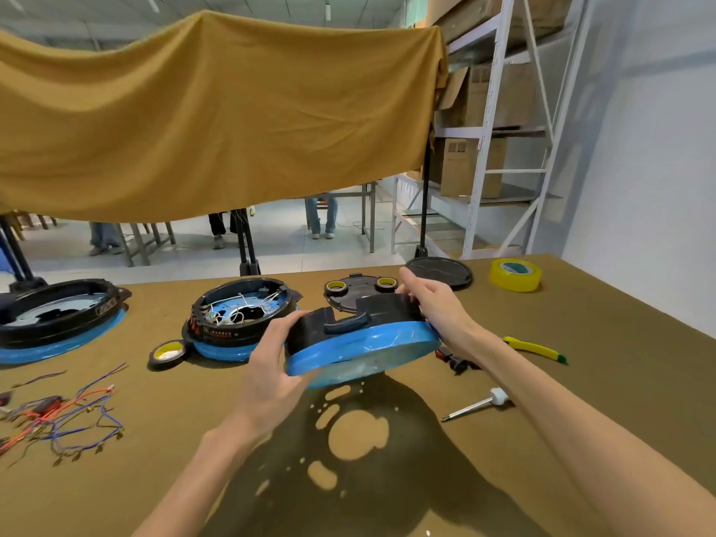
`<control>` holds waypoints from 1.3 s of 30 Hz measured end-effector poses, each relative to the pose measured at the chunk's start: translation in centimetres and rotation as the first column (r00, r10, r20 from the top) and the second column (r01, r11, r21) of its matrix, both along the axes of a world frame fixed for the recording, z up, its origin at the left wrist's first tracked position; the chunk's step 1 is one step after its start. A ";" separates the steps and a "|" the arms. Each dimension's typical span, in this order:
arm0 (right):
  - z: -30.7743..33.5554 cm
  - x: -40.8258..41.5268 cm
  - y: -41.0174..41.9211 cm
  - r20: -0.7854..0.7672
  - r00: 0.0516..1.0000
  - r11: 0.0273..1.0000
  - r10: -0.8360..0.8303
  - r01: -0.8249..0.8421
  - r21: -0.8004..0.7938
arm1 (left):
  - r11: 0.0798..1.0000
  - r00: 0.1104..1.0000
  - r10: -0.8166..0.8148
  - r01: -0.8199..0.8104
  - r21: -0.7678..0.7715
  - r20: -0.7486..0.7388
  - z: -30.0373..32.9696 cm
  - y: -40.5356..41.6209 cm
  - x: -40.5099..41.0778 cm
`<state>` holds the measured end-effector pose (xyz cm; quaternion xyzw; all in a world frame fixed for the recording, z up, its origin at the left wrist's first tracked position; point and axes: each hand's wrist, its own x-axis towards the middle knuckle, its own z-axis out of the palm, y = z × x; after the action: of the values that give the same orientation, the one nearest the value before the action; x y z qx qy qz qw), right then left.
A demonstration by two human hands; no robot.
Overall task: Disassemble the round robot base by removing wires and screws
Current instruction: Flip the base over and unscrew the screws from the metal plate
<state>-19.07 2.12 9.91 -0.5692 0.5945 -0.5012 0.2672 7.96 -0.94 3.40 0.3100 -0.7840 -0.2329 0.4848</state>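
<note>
A round black robot base with a blue film-wrapped rim is lifted off the table and tilted, its underside facing me. My left hand grips its left edge, thumb on top. My right hand grips the far right edge. Its shadow with bright holes falls on the table below. A second round base, open with white wires inside, sits on the table behind and to the left. A third base lies at the far left. A bundle of loose red and blue wires lies at the front left.
A screwdriver and a yellow-handled tool lie to the right. Also on the table are a black cover plate with two tape rolls, a round black lid, yellow tape and a black tape roll. An ochre cloth hangs behind.
</note>
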 end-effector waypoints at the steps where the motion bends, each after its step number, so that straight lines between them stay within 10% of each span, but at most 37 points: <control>1: 0.1 -0.4 0.3 0.029 0.999 1.000 0.019 -0.019 0.002 | 0.999 0.999 0.021 -0.020 0.026 -0.040 0.6 -0.1 -0.3; 13: -1.0 -1.1 2.2 0.108 0.991 0.996 0.080 -0.083 0.018 | 0.772 0.983 0.075 0.048 0.634 -0.165 4.9 -1.4 -1.7; 29: -1.6 -0.8 1.7 0.214 0.974 0.993 -0.069 0.046 0.109 | 0.801 0.963 -0.147 0.250 0.544 -0.226 2.8 -1.2 -1.1; 39: -2.8 -1.3 1.7 0.244 0.964 0.987 -0.107 0.074 0.143 | 0.835 0.968 0.140 -0.003 0.550 -0.206 1.1 -1.6 -2.5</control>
<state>-20.35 3.82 7.07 -0.4546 0.6133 -0.5402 0.3541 5.47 -2.49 4.52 0.4343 -0.6089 -0.4635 0.4752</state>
